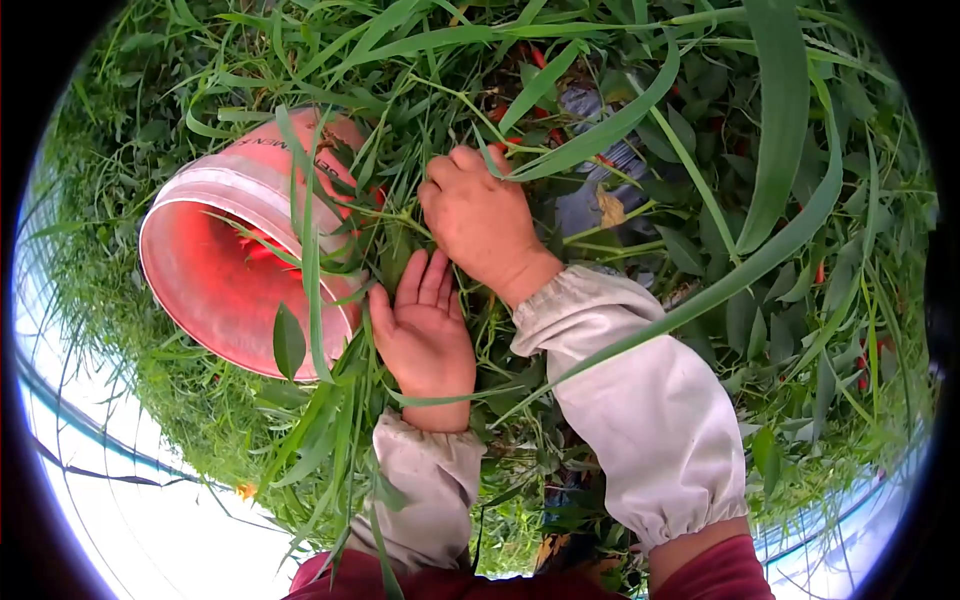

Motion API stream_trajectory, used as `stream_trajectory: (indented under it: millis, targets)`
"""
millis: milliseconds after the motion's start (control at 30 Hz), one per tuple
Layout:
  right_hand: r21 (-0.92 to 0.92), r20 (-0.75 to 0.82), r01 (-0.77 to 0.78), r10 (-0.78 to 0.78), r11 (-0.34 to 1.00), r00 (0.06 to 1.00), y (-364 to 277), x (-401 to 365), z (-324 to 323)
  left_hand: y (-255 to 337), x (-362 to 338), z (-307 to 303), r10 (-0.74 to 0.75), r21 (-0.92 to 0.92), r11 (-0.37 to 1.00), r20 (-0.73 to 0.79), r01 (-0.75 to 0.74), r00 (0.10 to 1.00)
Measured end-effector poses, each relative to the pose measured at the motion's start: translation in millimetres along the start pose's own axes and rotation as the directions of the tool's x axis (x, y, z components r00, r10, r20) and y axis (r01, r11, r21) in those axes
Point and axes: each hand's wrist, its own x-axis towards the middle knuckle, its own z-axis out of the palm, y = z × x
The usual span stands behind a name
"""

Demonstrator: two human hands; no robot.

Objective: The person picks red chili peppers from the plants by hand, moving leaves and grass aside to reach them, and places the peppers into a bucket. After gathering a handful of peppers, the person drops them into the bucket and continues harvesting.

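Note:
My left hand [432, 340] is palm up with its fingers stretched out, and nothing lies in it. Just above it, my right hand [480, 215] is back up among the pepper plants, its fingers curled in; whatever they hold is hidden by the hand and leaves. A pinkish-red bucket [165, 265] with a pale rim leans on its side to the left of both hands, mouth facing me. Inside are red peppers [262, 248], partly covered by grass blades. More red peppers [538, 56] show among the foliage beyond my right hand.
Long grass blades [780, 130] cross in front of my right arm and the bucket. Dark plastic sheeting [590, 205] shows between stems, with a dry yellow leaf [610, 207] on it. Dense green plants surround the hands. White sleeve covers [650, 400] are on both forearms.

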Motion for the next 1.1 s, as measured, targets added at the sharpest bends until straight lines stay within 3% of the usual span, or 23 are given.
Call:
stream_trajectory:
  millis: [67, 133, 233, 333, 400, 500, 533, 600, 667, 733, 767, 800, 867, 900, 933, 1000, 1033, 1067, 1100]
  targets:
    - [-0.069, 0.024, 0.183, -0.181, 0.981, 0.983, -6, -1, -28, -2, -3, 7, -0.012, -0.068, 0.997, 0.157, 0.023, 0.988]
    - [-0.02, 0.038, 0.18, -0.179, 0.983, 0.983, -12, -11, -45, -3, -6, 12, 0.004, -0.105, 0.994, 0.12, 0.009, 0.993]
    - [0.096, 0.041, 0.214, -0.219, 0.972, 0.975, -21, -22, -57, 3, -6, 11, -0.003, -0.202, 0.978, 0.227, 0.051, 0.974]
    - [0.03, 0.043, 0.326, -0.327, 0.945, 0.944, -24, -29, -70, 5, -9, 6, 0.048, -0.145, 0.989, 0.272, -0.009, 0.961]
    - [0.046, 0.054, 0.277, -0.279, 0.96, 0.959, -23, -33, -69, 4, -14, 14, 0.043, -0.168, 0.986, 0.185, -0.012, 0.982]
    - [0.098, -0.114, 0.3, -0.288, 0.949, 0.951, -20, -35, -62, -1, -27, 33, 0.26, -0.127, 0.961, 0.127, -0.244, 0.957]
    - [0.098, -0.112, 0.301, -0.29, 0.949, 0.951, -19, -35, -61, -2, -25, 29, 0.259, -0.128, 0.961, 0.126, -0.244, 0.958]
    - [0.108, -0.063, 0.402, -0.397, 0.909, 0.916, -18, -32, -60, -3, -18, 21, 0.071, 0.076, 0.994, 0.127, -0.081, 0.989]
    - [0.13, -0.04, 0.407, -0.406, 0.904, 0.913, -27, -34, -66, 1, -21, 24, 0.059, 0.018, 0.998, 0.082, -0.061, 0.995]
    - [0.089, -0.017, 0.461, -0.462, 0.883, 0.887, -33, -39, -76, 0, -31, 24, 0.313, 0.442, 0.825, 0.161, -0.352, 0.936]
    - [0.128, 0.008, 0.394, -0.398, 0.91, 0.917, -33, -39, -77, -1, -21, 13, 0.055, 0.07, 0.995, 0.13, -0.065, 0.99]
    - [0.125, 0.013, 0.393, -0.398, 0.911, 0.917, -34, -39, -83, -5, -18, 12, 0.051, 0.066, 0.996, 0.13, -0.06, 0.99]
    - [0.034, 0.307, 0.226, -0.226, 0.973, 0.925, -46, -38, -104, -11, -14, 15, -0.033, -0.03, 0.999, -0.092, 0.03, 0.995]
    - [-0.005, 0.367, 0.208, -0.191, 0.978, 0.911, -50, -41, -111, -3, -18, 11, 0.104, 0.463, 0.881, 0.017, -0.1, 0.994]
    - [-0.007, 0.373, 0.212, -0.194, 0.977, 0.907, -54, -42, -119, -2, -20, 14, 0.101, 0.457, 0.884, 0.013, -0.096, 0.995]
    - [-0.098, 0.485, 0.116, -0.054, 0.988, 0.873, -60, -43, -130, -2, -21, 23, 0.018, 0.337, 0.942, -0.025, -0.009, 1.0]
    - [-0.128, 0.491, 0.13, -0.051, 0.983, 0.87, -62, -48, -131, 1, -25, 24, 0.002, 0.453, 0.891, 0.004, -0.004, 1.0]
    - [-0.126, 0.498, 0.136, -0.056, 0.983, 0.865, -62, -51, -133, 0, -27, 22, 0.001, 0.447, 0.895, -0.002, 0.0, 1.0]
    - [-0.076, 0.6, 0.099, -0.034, 0.992, 0.799, -62, -51, -136, 0, -27, 21, -0.011, 0.435, 0.901, 0.015, 0.004, 1.0]
